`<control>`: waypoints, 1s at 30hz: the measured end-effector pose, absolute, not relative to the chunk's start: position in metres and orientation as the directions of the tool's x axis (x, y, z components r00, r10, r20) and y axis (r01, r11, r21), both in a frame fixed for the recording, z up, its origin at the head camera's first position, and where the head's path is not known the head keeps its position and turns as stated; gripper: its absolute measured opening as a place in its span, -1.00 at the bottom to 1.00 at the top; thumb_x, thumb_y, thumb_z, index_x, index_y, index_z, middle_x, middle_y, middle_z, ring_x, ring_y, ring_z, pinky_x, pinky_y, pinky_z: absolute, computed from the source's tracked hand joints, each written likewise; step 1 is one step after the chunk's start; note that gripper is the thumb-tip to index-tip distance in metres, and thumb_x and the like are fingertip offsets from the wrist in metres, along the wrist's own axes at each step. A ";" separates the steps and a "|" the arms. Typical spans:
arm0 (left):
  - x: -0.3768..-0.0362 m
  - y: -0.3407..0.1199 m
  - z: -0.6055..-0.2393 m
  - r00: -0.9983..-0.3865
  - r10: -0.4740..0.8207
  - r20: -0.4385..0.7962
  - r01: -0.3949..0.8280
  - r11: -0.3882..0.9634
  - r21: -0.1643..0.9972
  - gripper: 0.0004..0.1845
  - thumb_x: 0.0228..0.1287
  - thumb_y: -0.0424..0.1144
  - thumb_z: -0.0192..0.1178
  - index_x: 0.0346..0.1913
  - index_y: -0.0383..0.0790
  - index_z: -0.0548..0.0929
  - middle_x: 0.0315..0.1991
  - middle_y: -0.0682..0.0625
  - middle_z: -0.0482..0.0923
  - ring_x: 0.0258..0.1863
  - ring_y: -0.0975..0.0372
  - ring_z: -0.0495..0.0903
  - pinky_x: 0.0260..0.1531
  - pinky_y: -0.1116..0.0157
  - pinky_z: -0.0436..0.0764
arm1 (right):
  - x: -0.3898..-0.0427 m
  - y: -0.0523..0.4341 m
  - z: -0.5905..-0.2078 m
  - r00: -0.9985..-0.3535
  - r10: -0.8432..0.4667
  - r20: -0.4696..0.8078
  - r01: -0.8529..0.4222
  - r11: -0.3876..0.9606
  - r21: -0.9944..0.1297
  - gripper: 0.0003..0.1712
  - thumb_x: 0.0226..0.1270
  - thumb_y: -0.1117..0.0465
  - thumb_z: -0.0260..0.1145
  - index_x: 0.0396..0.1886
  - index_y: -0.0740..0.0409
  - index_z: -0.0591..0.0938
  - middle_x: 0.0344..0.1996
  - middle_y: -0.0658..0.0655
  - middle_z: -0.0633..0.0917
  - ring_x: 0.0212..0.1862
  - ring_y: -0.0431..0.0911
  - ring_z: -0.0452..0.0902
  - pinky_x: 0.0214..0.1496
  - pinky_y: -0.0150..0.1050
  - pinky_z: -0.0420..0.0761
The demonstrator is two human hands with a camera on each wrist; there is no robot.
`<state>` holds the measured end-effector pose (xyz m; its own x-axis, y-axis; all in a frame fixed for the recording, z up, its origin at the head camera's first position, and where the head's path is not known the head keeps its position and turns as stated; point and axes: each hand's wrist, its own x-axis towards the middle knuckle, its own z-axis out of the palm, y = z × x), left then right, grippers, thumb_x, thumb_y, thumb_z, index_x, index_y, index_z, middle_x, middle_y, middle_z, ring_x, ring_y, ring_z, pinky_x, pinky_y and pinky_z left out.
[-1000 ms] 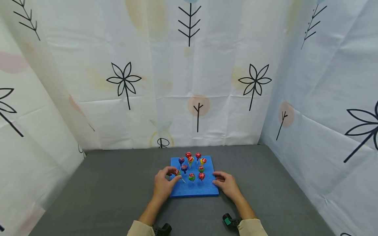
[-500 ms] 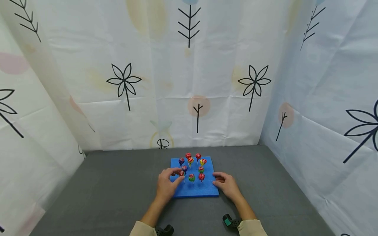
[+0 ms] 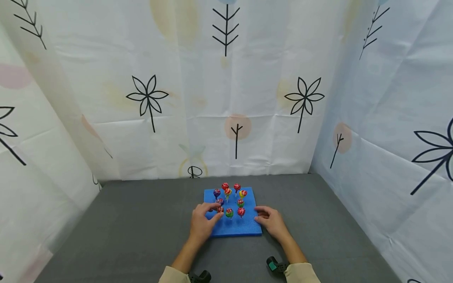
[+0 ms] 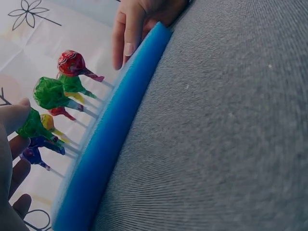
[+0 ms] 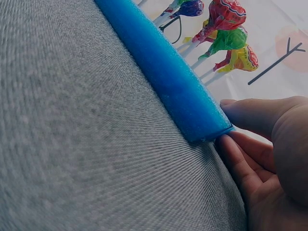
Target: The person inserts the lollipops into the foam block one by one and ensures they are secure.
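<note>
A grey felt-covered tabletop [image 3: 141,232] is seen stretching between patterned curtain walls. A blue foam board [image 3: 235,228] is laid flat on it, near the middle towards the front edge. Nothing else can be made out lying directly on the grey surface.

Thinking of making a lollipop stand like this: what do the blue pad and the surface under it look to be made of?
The blue pad looks like soft open-cell foam: matte, with a grainy, porous edge. The grey surface looks like woven or felted fabric, with fine ribbed texture and no shine; which one is unclear.
</note>
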<state>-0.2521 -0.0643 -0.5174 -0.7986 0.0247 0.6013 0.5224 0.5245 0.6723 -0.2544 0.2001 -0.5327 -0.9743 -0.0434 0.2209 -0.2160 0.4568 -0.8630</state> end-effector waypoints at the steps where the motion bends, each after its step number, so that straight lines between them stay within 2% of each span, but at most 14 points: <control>1: -0.252 -0.064 -0.518 -0.802 0.027 0.597 0.518 0.527 0.673 -0.74 0.07 -0.17 0.48 -0.14 -0.05 0.75 -0.27 0.14 0.65 -0.25 0.23 0.51 -0.16 0.07 0.38 | -0.254 0.200 -0.533 -0.976 -0.038 0.213 -0.207 0.456 -0.866 -0.67 0.20 0.37 0.41 -0.01 0.26 0.67 -0.09 0.17 0.68 -0.10 0.01 0.60 -0.03 -0.10 0.60; 8: -0.252 -0.064 -0.518 -0.818 0.016 0.575 0.497 0.525 0.691 -0.75 0.07 -0.14 0.47 -0.17 -0.05 0.72 -0.26 0.13 0.66 -0.24 0.23 0.50 -0.17 0.10 0.35 | -0.256 0.198 -0.531 -0.979 -0.021 0.201 -0.188 0.452 -0.872 -0.67 0.20 0.39 0.41 -0.01 0.25 0.67 -0.10 0.14 0.68 -0.10 -0.01 0.60 -0.03 -0.11 0.60; 18: -0.252 -0.064 -0.519 -0.805 0.017 0.593 0.512 0.524 0.680 -0.73 0.03 -0.16 0.50 -0.19 -0.04 0.70 -0.29 0.14 0.66 -0.28 0.24 0.49 -0.21 0.12 0.34 | -0.256 0.198 -0.532 -0.981 -0.027 0.192 -0.185 0.423 -0.887 -0.61 0.19 0.40 0.41 0.05 0.28 0.64 -0.06 0.18 0.67 -0.09 0.00 0.61 -0.04 -0.14 0.61; 25: -0.250 -0.064 -0.521 -0.805 0.013 0.593 0.510 0.527 0.680 -0.70 0.02 -0.14 0.51 -0.15 -0.04 0.71 -0.25 0.14 0.64 -0.24 0.20 0.51 -0.20 0.13 0.35 | -0.258 0.198 -0.533 -0.975 -0.033 0.218 -0.213 0.391 -0.895 -0.53 0.18 0.42 0.41 0.12 0.30 0.58 -0.07 0.21 0.66 -0.10 0.01 0.61 -0.04 -0.15 0.60; 30: -0.250 -0.066 -0.521 -0.783 0.012 0.621 0.537 0.515 0.667 -0.68 0.01 -0.13 0.51 -0.14 -0.04 0.71 -0.21 0.12 0.63 -0.22 0.21 0.51 -0.19 0.08 0.36 | -0.257 0.200 -0.531 -0.976 -0.030 0.215 -0.210 0.379 -0.901 -0.52 0.19 0.40 0.41 0.14 0.30 0.57 -0.09 0.19 0.66 -0.11 0.01 0.62 -0.04 -0.13 0.60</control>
<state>-0.2497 -0.0657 -0.5211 -0.7833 0.0120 0.6215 0.5374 0.5154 0.6675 -0.2567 0.1997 -0.5313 -0.9762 -0.0301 0.2148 -0.2100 0.3790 -0.9013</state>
